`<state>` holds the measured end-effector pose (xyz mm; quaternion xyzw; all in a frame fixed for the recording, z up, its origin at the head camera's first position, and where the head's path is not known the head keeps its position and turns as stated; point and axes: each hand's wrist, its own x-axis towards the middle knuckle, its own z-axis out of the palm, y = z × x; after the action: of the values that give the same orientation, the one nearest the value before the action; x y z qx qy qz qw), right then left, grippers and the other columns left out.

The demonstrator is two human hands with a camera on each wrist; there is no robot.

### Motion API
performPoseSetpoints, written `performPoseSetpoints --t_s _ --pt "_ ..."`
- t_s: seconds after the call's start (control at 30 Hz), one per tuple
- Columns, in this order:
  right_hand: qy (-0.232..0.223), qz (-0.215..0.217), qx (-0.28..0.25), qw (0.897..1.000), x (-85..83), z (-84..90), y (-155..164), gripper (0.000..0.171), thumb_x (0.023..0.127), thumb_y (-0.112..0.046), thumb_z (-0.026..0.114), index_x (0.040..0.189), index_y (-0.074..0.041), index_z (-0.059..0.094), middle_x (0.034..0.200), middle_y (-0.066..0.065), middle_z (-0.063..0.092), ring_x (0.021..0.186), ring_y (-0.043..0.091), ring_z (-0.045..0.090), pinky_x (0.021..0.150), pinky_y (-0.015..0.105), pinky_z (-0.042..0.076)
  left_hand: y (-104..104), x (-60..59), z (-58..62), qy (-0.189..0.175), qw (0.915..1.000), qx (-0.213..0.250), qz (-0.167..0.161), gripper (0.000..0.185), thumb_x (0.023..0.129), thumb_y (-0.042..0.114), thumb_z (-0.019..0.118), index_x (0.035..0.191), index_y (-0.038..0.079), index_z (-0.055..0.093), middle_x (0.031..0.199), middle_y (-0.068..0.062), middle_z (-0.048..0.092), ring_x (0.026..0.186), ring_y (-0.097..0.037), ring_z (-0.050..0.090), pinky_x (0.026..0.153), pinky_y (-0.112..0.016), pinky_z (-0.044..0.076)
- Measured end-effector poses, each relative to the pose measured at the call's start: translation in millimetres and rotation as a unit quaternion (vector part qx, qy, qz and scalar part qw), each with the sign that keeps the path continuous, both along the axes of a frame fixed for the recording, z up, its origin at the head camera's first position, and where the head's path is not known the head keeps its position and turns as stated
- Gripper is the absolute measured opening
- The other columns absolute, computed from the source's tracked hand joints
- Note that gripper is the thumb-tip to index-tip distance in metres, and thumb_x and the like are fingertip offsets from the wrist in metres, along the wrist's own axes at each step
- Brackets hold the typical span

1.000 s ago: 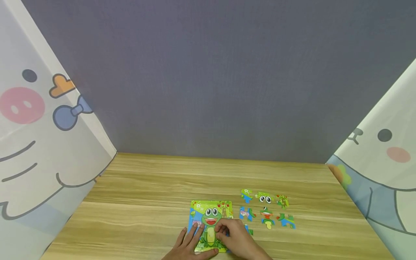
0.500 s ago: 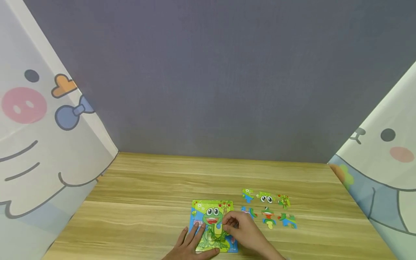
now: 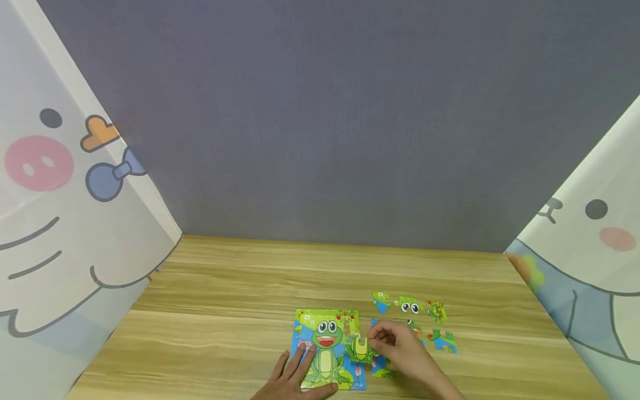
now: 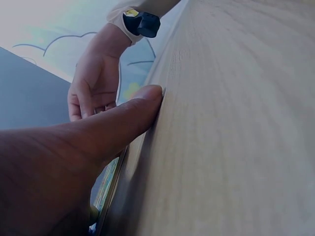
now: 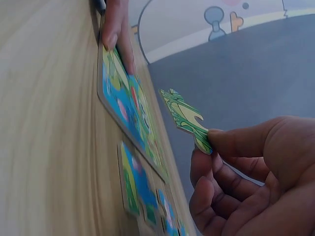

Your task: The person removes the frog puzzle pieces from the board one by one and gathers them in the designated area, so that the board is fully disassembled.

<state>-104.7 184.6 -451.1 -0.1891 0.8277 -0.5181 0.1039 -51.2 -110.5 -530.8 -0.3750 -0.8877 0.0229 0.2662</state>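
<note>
Flat jagged puzzle piece (image 5: pixel 183 117) pinched, right hand (image 3: pixel 400 345)

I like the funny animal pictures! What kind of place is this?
Probably a small play or recording corner set up indoors. A wooden table stands against a plain grey backdrop, cartoon-animal curtains hang at both sides, and a frog puzzle board lies on the table with loose pieces beside it.

In the head view the right hand (image 3: pixel 400 347) covers part of the loose puzzle pieces (image 3: pixel 410 304) behind it, and both wrists are cut off by the bottom edge. The left hand (image 3: pixel 295 375) hides the lower left corner of the frog puzzle board (image 3: pixel 327 333). The pieces' prints are too small to read.
</note>
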Motion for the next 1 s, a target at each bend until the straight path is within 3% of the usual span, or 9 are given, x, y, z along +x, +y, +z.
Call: performPoseSetpoints --t_s 0.03,0.23,0.37,0.47,0.67,0.87,1.0 --pt "0.000 -0.005 0.006 1.000 0.1 -0.2 3 0.014 0.091 -0.021 0.066 0.095 -0.008 0.066 0.090 0.008 0.067 0.076 0.000 0.057 0.067 0.021 0.050 0 -0.4 -0.4 0.001 1.0000 0.001 -0.001 0.061 0.089 0.077 0.030 0.146 0.056 0.024 0.143 -0.010 0.053 0.124 -0.025 0.059 0.113 -0.040 -0.005" --pt "-0.009 -0.032 0.030 0.999 1.5 -1.6 22 0.014 0.090 -0.021 0.067 0.095 -0.008 0.066 0.090 0.006 0.066 0.072 0.000 0.055 0.063 0.021 0.049 -1 -1.2 -2.7 0.020 0.9997 0.010 -0.004 0.062 0.087 0.078 0.031 0.145 0.055 0.028 0.143 -0.011 0.053 0.131 -0.024 0.054 0.117 -0.041 -0.008" --pt "-0.003 -0.039 0.034 0.999 2.2 -3.1 36 0.014 0.091 -0.020 0.066 0.095 -0.006 0.066 0.088 0.005 0.066 0.072 0.000 0.055 0.062 0.021 0.049 -1 -1.9 -4.5 0.024 0.9995 0.018 -0.008 0.062 0.087 0.078 0.033 0.144 0.054 0.030 0.143 -0.011 0.053 0.149 -0.024 0.028 0.119 -0.041 -0.011" --pt "0.000 -0.041 0.035 0.999 3.6 -3.3 46 0.015 0.091 -0.020 0.066 0.094 -0.005 0.066 0.088 0.006 0.066 0.073 0.000 0.056 0.062 0.021 0.049 -1 -2.4 -5.5 0.022 0.9995 0.021 -0.008 0.062 0.087 0.078 0.033 0.145 0.054 0.030 0.143 -0.011 0.053 0.151 -0.024 0.015 0.120 -0.041 -0.013" --pt "0.007 -0.046 0.039 0.998 6.6 -4.9 63 0.016 0.092 -0.019 0.065 0.095 -0.003 0.065 0.090 0.007 0.067 0.078 -0.001 0.058 0.067 0.021 0.051 -1 -2.3 -6.3 0.028 0.9995 0.016 -0.005 0.063 0.087 0.078 0.032 0.145 0.054 0.029 0.143 -0.011 0.053 0.146 -0.022 0.035 0.120 -0.041 -0.012" --pt "0.010 -0.033 0.031 0.999 11.1 -8.6 78 0.015 0.094 -0.015 0.062 0.097 -0.001 0.065 0.089 0.000 0.067 0.075 -0.002 0.058 0.064 0.022 0.051 -1 -1.9 -6.6 0.025 0.9996 0.016 -0.006 0.062 0.088 0.078 0.032 0.145 0.053 0.029 0.143 -0.012 0.052 0.154 -0.024 0.002 0.121 -0.041 -0.016" --pt "0.022 -0.013 0.027 0.999 13.5 -13.4 88 0.012 0.094 -0.010 0.061 0.096 0.001 0.064 0.087 0.001 0.066 0.074 -0.002 0.057 0.062 0.021 0.051 0 -1.1 -6.0 0.025 0.9995 0.018 -0.006 0.062 0.088 0.078 0.033 0.145 0.053 0.031 0.144 -0.012 0.052 0.153 -0.024 0.009 0.122 -0.040 -0.017"
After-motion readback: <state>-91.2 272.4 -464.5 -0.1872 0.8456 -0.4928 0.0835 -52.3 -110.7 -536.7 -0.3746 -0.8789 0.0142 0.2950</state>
